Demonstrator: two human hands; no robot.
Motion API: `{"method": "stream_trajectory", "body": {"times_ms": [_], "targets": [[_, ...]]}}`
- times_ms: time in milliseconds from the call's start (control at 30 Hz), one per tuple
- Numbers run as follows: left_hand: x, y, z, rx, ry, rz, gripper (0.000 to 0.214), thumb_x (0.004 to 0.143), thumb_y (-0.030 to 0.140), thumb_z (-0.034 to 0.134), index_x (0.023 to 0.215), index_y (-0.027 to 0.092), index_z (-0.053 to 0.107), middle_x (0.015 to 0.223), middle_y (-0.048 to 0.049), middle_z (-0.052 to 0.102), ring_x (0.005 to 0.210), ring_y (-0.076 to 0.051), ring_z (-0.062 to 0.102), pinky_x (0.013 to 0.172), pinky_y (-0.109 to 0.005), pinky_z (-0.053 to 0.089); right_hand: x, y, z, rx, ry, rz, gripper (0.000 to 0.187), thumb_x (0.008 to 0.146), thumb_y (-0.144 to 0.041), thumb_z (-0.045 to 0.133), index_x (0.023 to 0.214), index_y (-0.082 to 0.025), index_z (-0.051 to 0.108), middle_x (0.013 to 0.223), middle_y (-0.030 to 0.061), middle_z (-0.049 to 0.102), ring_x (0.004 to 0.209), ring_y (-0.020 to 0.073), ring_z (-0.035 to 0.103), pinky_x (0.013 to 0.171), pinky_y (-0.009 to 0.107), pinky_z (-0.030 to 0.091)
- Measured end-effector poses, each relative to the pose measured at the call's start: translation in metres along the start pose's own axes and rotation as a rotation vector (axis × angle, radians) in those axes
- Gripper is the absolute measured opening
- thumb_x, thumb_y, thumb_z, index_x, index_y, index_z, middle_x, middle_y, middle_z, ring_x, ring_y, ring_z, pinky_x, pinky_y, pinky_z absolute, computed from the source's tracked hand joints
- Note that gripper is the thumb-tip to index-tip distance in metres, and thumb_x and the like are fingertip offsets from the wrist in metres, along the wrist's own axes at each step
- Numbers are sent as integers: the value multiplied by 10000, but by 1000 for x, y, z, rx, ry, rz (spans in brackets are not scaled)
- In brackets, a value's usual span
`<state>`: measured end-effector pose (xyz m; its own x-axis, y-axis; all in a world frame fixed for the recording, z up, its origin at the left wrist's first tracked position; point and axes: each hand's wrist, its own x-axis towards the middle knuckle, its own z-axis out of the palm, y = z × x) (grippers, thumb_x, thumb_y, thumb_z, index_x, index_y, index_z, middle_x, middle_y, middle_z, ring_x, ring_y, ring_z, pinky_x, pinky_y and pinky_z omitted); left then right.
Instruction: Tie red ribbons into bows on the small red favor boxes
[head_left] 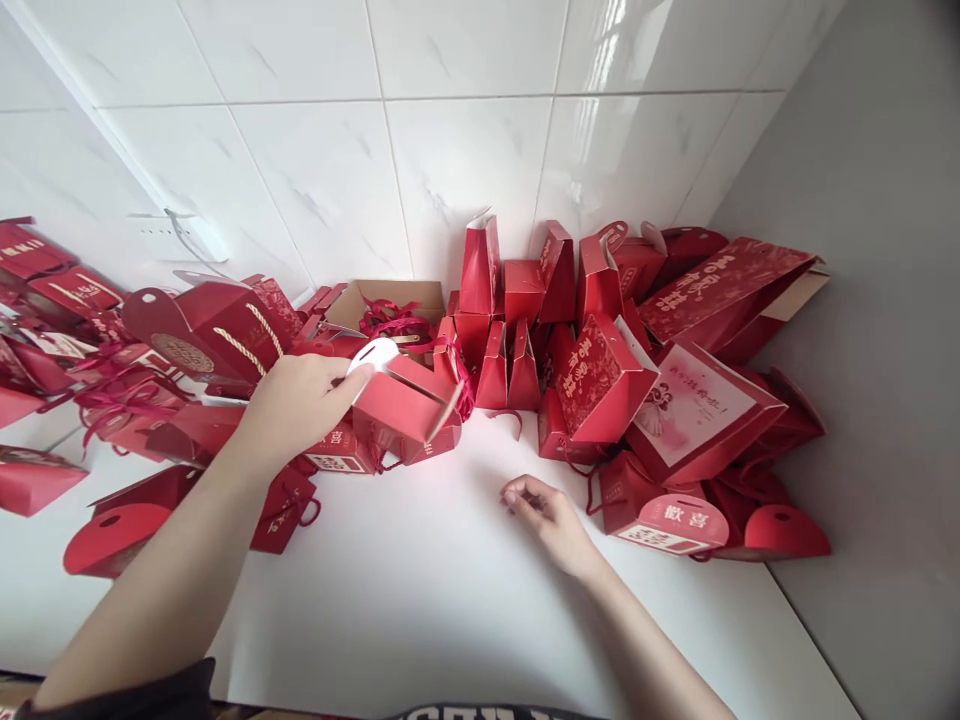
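Note:
My left hand [304, 405] pinches the white-backed end flap of a small red gift box [401, 410]. The box is tilted, with its top flaps apart, above other red boxes. My right hand [551, 520] hovers low over the white tabletop [420, 570]. Its fingers are curled together with nothing seen in them. To its right stands a red box with a rounded, lettered flap [679, 520]. Left of my left hand is a larger red box with twisted cream cords [202, 330].
A cardboard box [345, 300] holding red ribbons [394, 318] stands against the tiled wall [465, 150]. Upright red boxes [491, 365] fill the back. More are piled at left, and at right beside a grey panel [870, 300]. A power strip [176, 238] is on the wall.

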<state>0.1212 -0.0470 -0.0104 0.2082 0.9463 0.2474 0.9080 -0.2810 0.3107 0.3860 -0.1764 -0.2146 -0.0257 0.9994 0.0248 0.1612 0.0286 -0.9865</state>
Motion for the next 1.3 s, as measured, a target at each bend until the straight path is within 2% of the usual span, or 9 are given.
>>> {"method": "stream_trajectory", "body": {"times_ms": [133, 233, 333, 467, 567, 767, 967, 1233, 1300], "targets": [[-14, 31, -12, -42, -94, 121, 483, 873, 533, 487, 534, 198, 562, 466, 15, 391, 463, -124, 398, 511, -284, 246, 6, -35, -24, 30, 165, -55, 298, 923, -486, 539, 898, -200, 618, 925, 67, 666, 798, 194, 607, 763, 333, 475], [-19, 50, -3, -189, -311, 199, 492, 863, 551, 498, 540, 186, 565, 500, 2, 552, 484, -139, 528, 498, -271, 341, 9, -73, -40, -19, 215, -109, 282, 924, -479, 545, 943, -208, 621, 915, 60, 661, 826, 194, 611, 785, 329, 482], [-17, 59, 29, -265, -637, 298, 479, 877, 521, 476, 556, 180, 575, 550, -16, 636, 518, -150, 609, 506, -253, 389, 12, -111, -51, -46, 229, -173, 309, 939, -462, 528, 1138, -228, 565, 1061, 63, 657, 879, 188, 630, 799, 322, 494], [-6, 58, 82, -300, -928, 269, 442, 850, 527, 510, 577, 180, 520, 517, -11, 613, 538, -179, 659, 505, -244, 396, 17, -142, -57, -367, 172, -214, 251, 975, -443, 461, 1053, -240, 587, 959, 24, 677, 826, 166, 633, 741, 282, 471], [-1, 52, 105, -295, -828, 199, 445, 858, 551, 488, 613, 181, 523, 534, -17, 610, 554, -198, 673, 512, -252, 398, 20, -145, -49, -729, 53, -116, 274, 995, -403, 406, 955, -218, 605, 919, 37, 692, 780, 179, 642, 701, 291, 451], [-14, 61, 109, -183, -481, 299, 368, 913, 524, 433, 880, 222, 641, 764, -27, 687, 737, -215, 668, 575, -269, 368, 28, -133, -15, -1200, -89, 244, 474, 935, -488, 481, 1147, -82, 604, 880, 167, 722, 823, 333, 706, 648, 372, 477], [-27, 76, 119, -42, -402, 279, 328, 910, 499, 459, 886, 228, 641, 723, -32, 682, 707, -240, 650, 562, -288, 343, 30, -136, -17, -1149, -153, 290, 313, 828, -427, 620, 944, -139, 660, 901, 132, 724, 855, 311, 704, 631, 331, 466], [-30, 77, 115, 9, -430, 193, 499, 850, 662, 457, 973, 208, 622, 743, -72, 682, 755, -311, 672, 568, -317, 388, 33, -119, -28, -1069, -134, 206, 185, 890, -223, 427, 917, -149, 595, 748, 115, 674, 683, 244, 652, 549, 287, 338], [-31, 78, 115, 7, -430, 172, 448, 843, 600, 510, 1016, 198, 603, 728, -69, 679, 740, -313, 669, 555, -312, 380, 33, -118, -32, -1006, -122, 151, 185, 910, -213, 397, 863, -173, 572, 687, 75, 632, 606, 196, 597, 540, 272, 319]]}}
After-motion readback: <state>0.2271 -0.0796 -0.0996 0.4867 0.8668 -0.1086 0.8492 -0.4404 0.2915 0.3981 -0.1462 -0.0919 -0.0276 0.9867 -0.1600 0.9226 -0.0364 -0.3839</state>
